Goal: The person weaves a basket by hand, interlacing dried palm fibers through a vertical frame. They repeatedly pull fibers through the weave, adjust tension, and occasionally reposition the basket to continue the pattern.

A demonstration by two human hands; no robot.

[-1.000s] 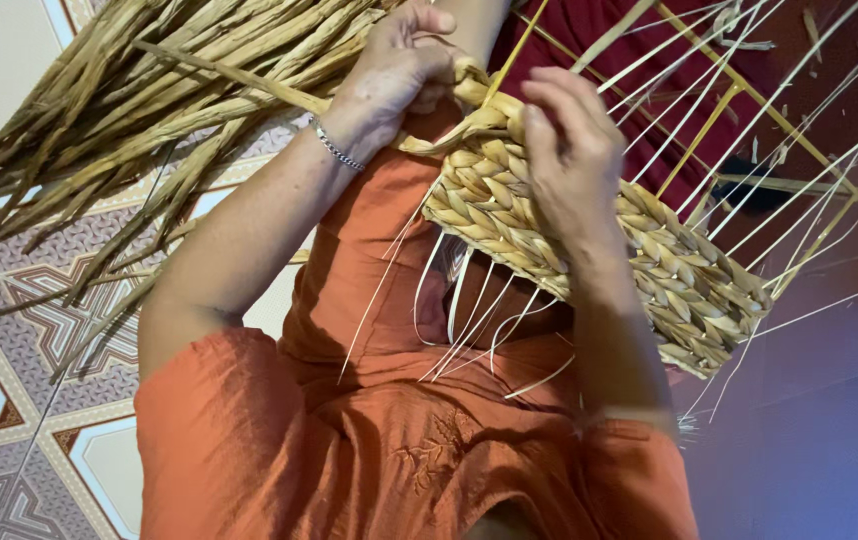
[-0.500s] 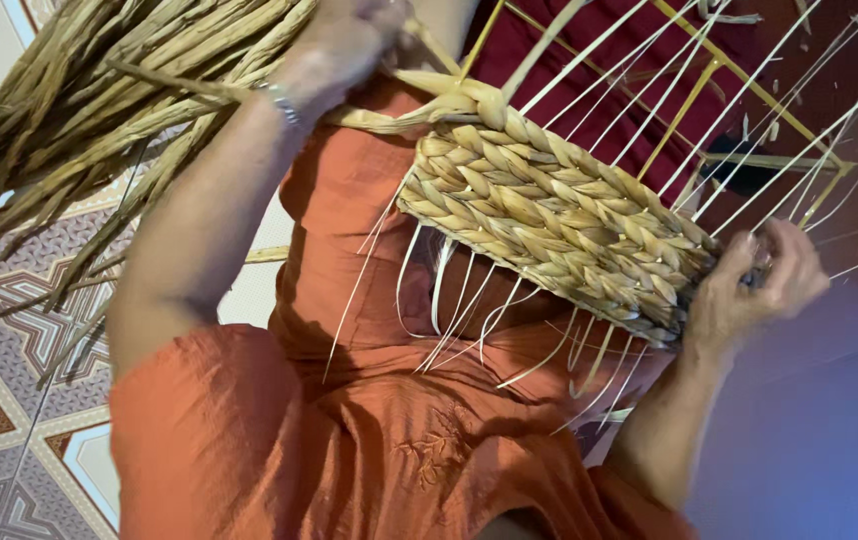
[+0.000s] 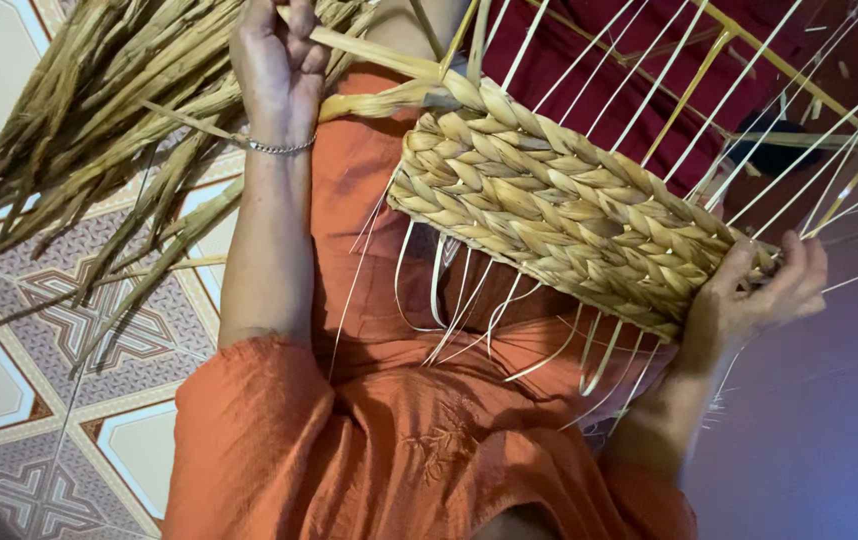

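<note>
A half-woven basket of braided straw [image 3: 559,210] rests on my lap, over my orange clothing. Thin pale uprights and a yellow wire frame [image 3: 749,60] rise from its far side. My left hand [image 3: 277,62], with a silver bracelet at the wrist, is closed on a flat straw strand [image 3: 379,58] that runs to the basket's left end. My right hand [image 3: 761,292] grips the basket's right end, fingers curled over the braided rim.
A big heap of loose dry straw [image 3: 99,130] lies on the patterned tile floor [image 3: 39,370] to my left. Dark red cloth [image 3: 609,50] shows behind the frame. Loose thin strands hang under the basket.
My right hand left the basket's top middle and went to its right end. My left hand pulled the strand up and to the left. The basket turned more level.
</note>
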